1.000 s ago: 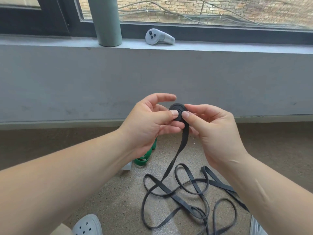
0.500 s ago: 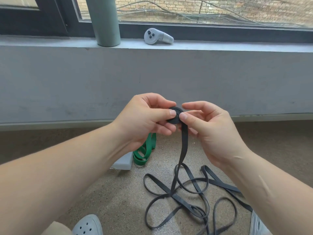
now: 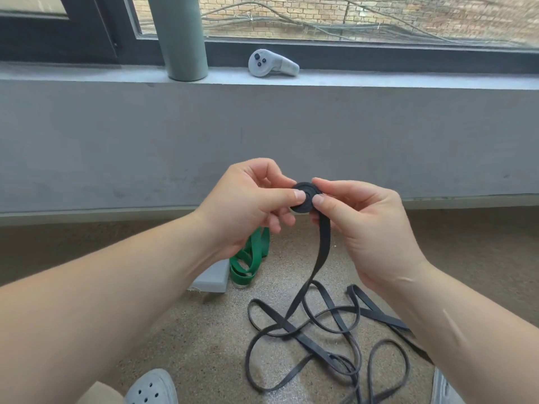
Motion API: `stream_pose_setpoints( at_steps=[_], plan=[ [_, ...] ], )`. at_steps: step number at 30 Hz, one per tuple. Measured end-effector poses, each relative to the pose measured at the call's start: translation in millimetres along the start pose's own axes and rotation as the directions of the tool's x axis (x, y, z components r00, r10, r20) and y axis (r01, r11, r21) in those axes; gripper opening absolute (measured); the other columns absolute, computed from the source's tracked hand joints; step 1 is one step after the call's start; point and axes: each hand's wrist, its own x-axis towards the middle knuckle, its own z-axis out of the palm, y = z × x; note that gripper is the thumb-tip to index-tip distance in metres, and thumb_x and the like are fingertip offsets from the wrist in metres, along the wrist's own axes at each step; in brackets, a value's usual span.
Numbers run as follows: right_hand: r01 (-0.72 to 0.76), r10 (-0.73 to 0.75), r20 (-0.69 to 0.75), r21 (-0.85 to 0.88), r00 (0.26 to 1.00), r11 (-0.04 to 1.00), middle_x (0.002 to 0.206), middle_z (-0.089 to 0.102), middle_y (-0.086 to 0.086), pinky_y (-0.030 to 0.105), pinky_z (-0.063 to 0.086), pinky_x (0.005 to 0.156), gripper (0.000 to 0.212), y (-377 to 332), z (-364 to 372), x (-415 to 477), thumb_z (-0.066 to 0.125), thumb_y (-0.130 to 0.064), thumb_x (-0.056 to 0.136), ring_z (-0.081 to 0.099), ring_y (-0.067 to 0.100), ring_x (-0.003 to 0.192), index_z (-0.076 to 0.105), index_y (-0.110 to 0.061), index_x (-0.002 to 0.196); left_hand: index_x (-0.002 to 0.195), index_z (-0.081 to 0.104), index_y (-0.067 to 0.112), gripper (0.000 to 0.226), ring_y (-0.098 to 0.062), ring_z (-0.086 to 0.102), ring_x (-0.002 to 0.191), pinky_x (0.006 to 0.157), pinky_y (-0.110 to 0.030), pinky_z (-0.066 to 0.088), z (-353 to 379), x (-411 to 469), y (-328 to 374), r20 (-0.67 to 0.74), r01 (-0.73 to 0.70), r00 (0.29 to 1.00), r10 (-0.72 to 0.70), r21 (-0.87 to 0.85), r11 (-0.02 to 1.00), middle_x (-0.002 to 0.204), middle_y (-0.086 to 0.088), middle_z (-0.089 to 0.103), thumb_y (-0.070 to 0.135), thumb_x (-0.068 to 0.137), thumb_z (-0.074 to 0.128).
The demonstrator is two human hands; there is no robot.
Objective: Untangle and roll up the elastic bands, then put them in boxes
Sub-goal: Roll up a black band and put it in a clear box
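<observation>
A long black elastic band point(image 3: 322, 258) hangs from a small tight coil point(image 3: 304, 196) that I hold in front of me. My left hand point(image 3: 248, 211) pinches the coil from the left with the thumb on its face. My right hand point(image 3: 367, 225) pinches it from the right, thumb on the coil's lower edge. The band's loose length lies in tangled loops point(image 3: 320, 339) on the floor below. A green elastic band point(image 3: 248, 260) lies folded on the floor beside a grey box point(image 3: 213, 278), partly hidden by my left hand.
A grey wall point(image 3: 262, 135) with a window ledge runs across ahead. On the ledge stand a grey-green cylinder point(image 3: 180, 39) and a white handheld controller point(image 3: 271, 64). My pale perforated shoes point(image 3: 151, 387) show at the bottom edge. The floor is speckled beige.
The coil has turned a little between my fingers and taken up a bit more band. My hands shifted slightly; the hanging strand swung a little to the right.
</observation>
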Motion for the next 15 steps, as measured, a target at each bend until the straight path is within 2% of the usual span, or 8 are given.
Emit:
stream_pose_setpoints(
  at_steps=[2, 4, 6, 8, 11, 13, 15],
  plan=[
    [-0.023, 0.024, 0.048, -0.018, 0.999, 1.0, 0.088, 0.078, 0.01, 0.032, 0.058, 0.078, 0.02, -1, -2, 2, 0.071, 0.006, 0.086, 0.07, 0.018, 0.077, 0.077, -0.007, 0.1, 0.091, 0.061, 0.002, 0.017, -0.026, 0.065, 0.056, 0.048, -0.028, 0.053, -3, -1, 3, 0.035, -0.057, 0.998, 0.053, 0.097, 0.994, 0.077, -0.013, 0.067, -0.01, 0.085, 0.07],
    [-0.034, 0.036, 0.084, -0.022, 0.996, 0.999, 0.086, 0.078, 0.009, 0.029, 0.057, 0.075, 0.019, -3, -4, 4, 0.069, 0.006, 0.087, 0.069, 0.016, 0.075, 0.076, -0.003, 0.102, 0.101, 0.069, 0.006, 0.023, -0.028, 0.068, 0.061, 0.058, -0.033, 0.059, -3, -3, 5, 0.08, -0.1, 0.993, 0.089, 0.146, 0.984, 0.085, -0.017, 0.068, -0.011, 0.086, 0.069],
    [-0.023, 0.024, 0.097, -0.019, 0.995, 1.0, 0.082, 0.077, 0.008, 0.026, 0.056, 0.072, 0.018, -3, -5, 4, 0.069, 0.006, 0.087, 0.07, 0.015, 0.074, 0.074, -0.002, 0.102, 0.1, 0.073, 0.009, 0.027, -0.027, 0.07, 0.063, 0.061, -0.033, 0.061, -2, -6, 6, 0.093, -0.124, 0.989, 0.11, 0.149, 0.981, 0.092, -0.025, 0.07, -0.012, 0.086, 0.068],
    [-0.001, 0.003, 0.069, -0.03, 0.998, 1.0, 0.079, 0.075, 0.011, 0.026, 0.055, 0.069, 0.013, -4, -5, 3, 0.071, 0.004, 0.086, 0.071, 0.019, 0.072, 0.072, -0.006, 0.094, 0.095, 0.072, 0.008, 0.024, -0.026, 0.07, 0.061, 0.06, -0.031, 0.061, -1, -7, 6, 0.069, -0.13, 0.99, 0.122, 0.126, 0.984, 0.096, -0.031, 0.068, -0.013, 0.085, 0.068],
    [0.036, -0.036, 0.009, -0.026, 0.999, 0.999, 0.082, 0.076, 0.017, 0.04, 0.061, 0.075, 0.011, -3, -2, 1, 0.074, 0.001, 0.085, 0.072, 0.03, 0.074, 0.071, -0.009, 0.085, 0.088, 0.068, 0.008, 0.022, -0.026, 0.069, 0.057, 0.057, -0.03, 0.06, 2, -7, 4, 0.027, -0.112, 0.993, 0.111, 0.054, 0.992, 0.092, -0.025, 0.065, -0.014, 0.085, 0.068],
    [0.04, -0.04, -0.001, -0.003, 0.999, 0.999, 0.086, 0.076, 0.019, 0.047, 0.061, 0.082, 0.009, -2, 0, 0, 0.074, 0.0, 0.085, 0.074, 0.037, 0.081, 0.072, -0.008, 0.089, 0.086, 0.065, 0.007, 0.02, -0.026, 0.068, 0.056, 0.055, -0.029, 0.06, 4, -6, 2, 0.001, -0.082, 0.997, 0.083, -0.028, 0.996, 0.088, -0.018, 0.067, -0.013, 0.086, 0.067],
    [0.022, -0.022, 0.007, 0.034, 1.0, 0.999, 0.089, 0.077, 0.018, 0.044, 0.061, 0.083, 0.012, -2, 2, -1, 0.073, 0.0, 0.086, 0.074, 0.036, 0.082, 0.071, -0.007, 0.095, 0.089, 0.06, 0.007, 0.019, -0.027, 0.067, 0.057, 0.054, -0.026, 0.06, 7, -4, 1, -0.02, -0.055, 0.998, 0.053, -0.123, 0.991, 0.084, -0.015, 0.07, -0.012, 0.088, 0.064]
  ],
)
